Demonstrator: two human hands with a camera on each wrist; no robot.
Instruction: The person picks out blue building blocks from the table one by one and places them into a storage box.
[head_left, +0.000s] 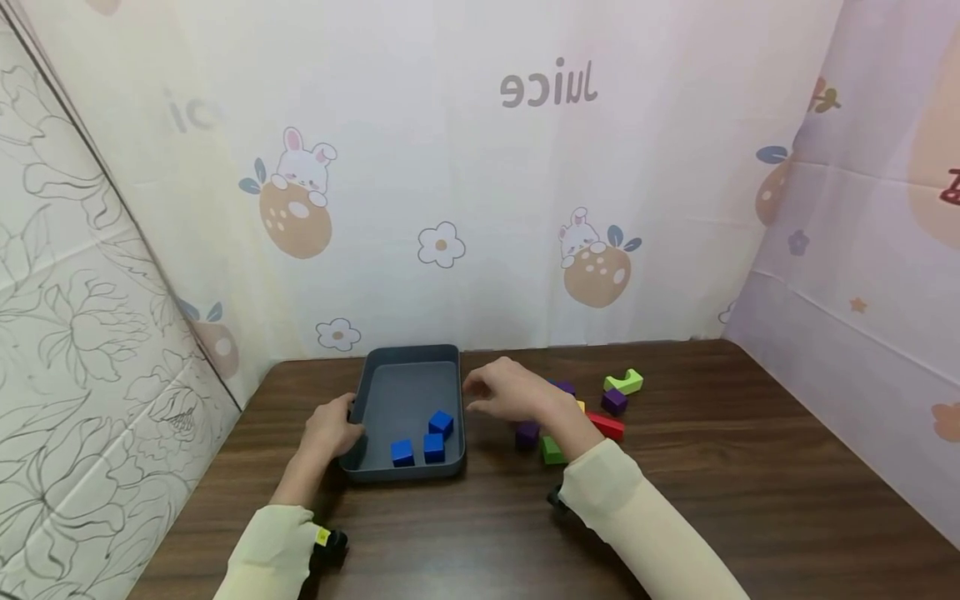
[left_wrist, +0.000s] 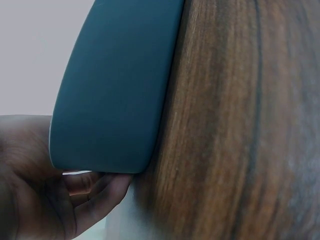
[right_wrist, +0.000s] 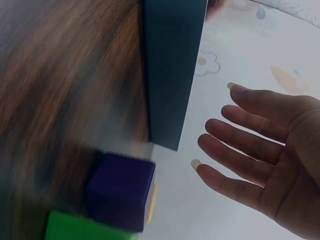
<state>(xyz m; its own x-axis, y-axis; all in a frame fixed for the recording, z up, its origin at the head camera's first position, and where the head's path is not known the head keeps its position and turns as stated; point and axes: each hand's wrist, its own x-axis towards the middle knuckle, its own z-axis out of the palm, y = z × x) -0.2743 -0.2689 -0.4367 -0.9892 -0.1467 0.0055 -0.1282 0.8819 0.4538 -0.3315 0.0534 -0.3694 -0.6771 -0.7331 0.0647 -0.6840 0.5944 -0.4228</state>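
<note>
A dark grey rectangular tray [head_left: 408,387] lies on the table, with three blue cubes [head_left: 434,447] near its front right corner. My left hand [head_left: 328,430] grips the tray's left side, thumb over the rim and fingers against the outer wall; in the left wrist view, fingers [left_wrist: 102,202] curl at the tray's wall. Beside the right rim hovers my right hand [head_left: 513,392], empty. Its fingers are spread and loosely bent in the right wrist view, where the tray's outer wall [right_wrist: 172,70] and a purple cube [right_wrist: 122,190] show nearby.
Right of the tray, partly behind my right forearm, lie loose blocks: purple cubes [head_left: 615,402], a green block [head_left: 553,451], a red block [head_left: 606,426] and some yellow. A lime-green arch block [head_left: 624,382] sits farther back. Printed curtains [head_left: 450,167] border the wooden table [head_left: 720,467].
</note>
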